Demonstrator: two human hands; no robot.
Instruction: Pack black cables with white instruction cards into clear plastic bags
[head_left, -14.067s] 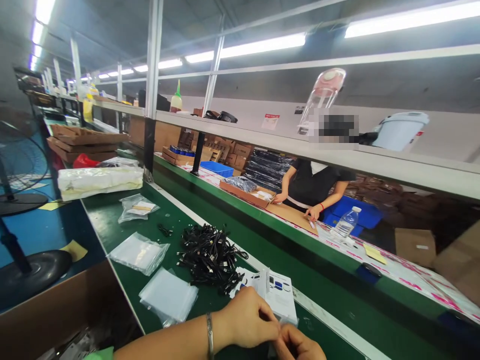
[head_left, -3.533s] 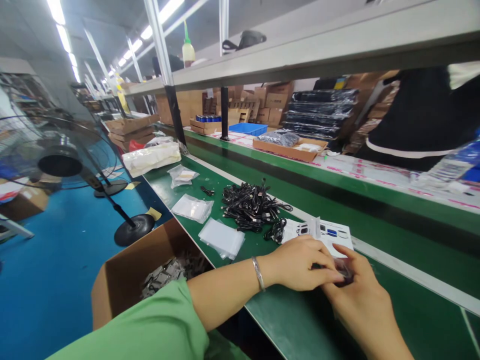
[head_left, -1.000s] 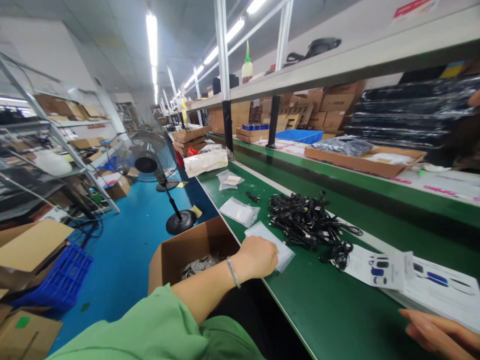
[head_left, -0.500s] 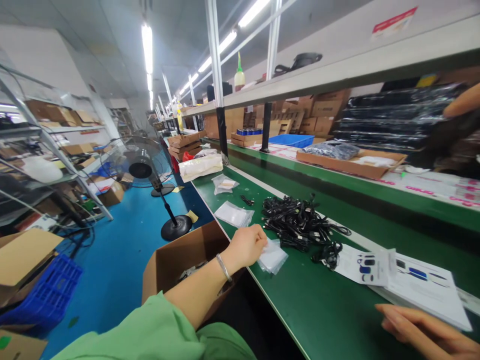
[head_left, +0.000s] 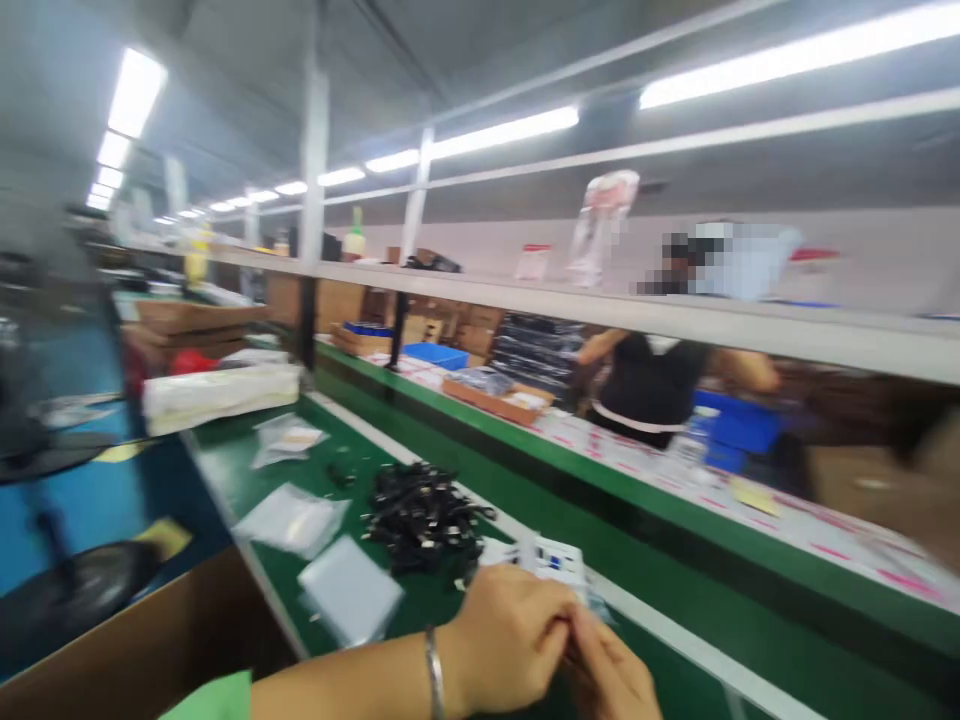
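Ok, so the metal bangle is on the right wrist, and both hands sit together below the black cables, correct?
No: the metal bangle is on the left wrist, not the right, in the head view. The left hand and right hand do sit together below the black cables.

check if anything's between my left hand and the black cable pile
Nothing visible: only the green bench top lies between your left hand and the tangled black cable pile. The white printed leaflet sits to the pile's right, beside that path.
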